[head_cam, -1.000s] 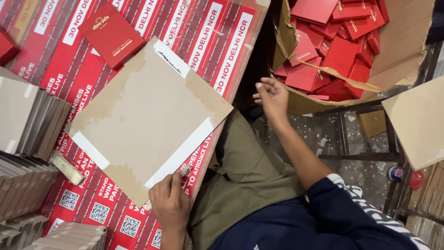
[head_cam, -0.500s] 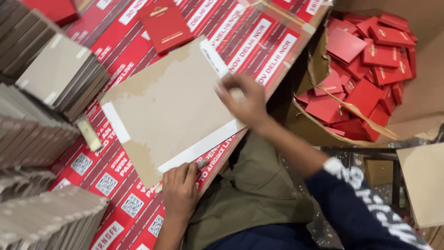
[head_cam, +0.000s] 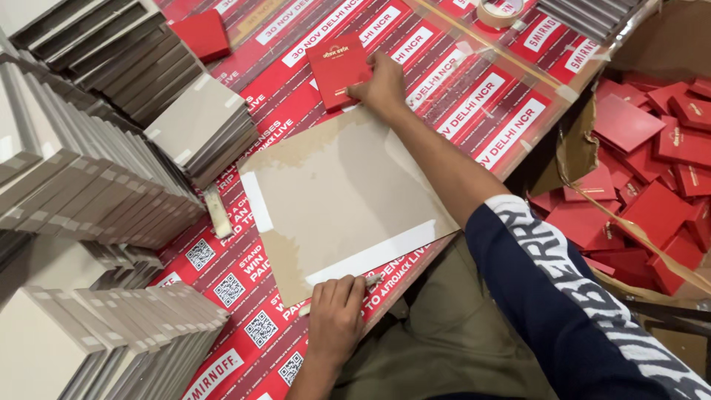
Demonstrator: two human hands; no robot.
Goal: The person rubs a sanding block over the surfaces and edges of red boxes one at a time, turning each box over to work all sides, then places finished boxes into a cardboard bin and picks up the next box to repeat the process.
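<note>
Head view: a small red booklet-like card (head_cam: 338, 70) is seen at the far side of the surface (head_cam: 474, 111), just beyond the far edge of a large grey-brown board (head_cam: 341, 200) w/ white tape strips on two sides. The right hand (head_cam: 381, 85) is laid against the card's right edge, at its near-right corner; the fingers (head_cam: 355, 90) are curled narrow and pressed onto that edge, so the card is touched and prob. pinched, though a full grip can't be told from this angle. The card lies to the left of the fingers, its long axis running away from the person, tilted slightly. The right arm is stretched out nearly straight, diagonally across the board's right part, sleeve pushed up at the elbow.

The left hand (head_cam: 335, 318) is kept at the near edge of the board, fingers folded down on the surface, w/ a thin pale stick-like tool (head_cam: 370, 281) held under the fingertips; what it is can't be told. The right hand is by far the nearer to the card.

Stacks of grey boards (head_cam: 111, 185) are ranged at left; a carton of red cards (head_cam: 652, 170) sits below the surface at right, and a tape roll (head_cam: 500, 11) at the far edge.
</note>
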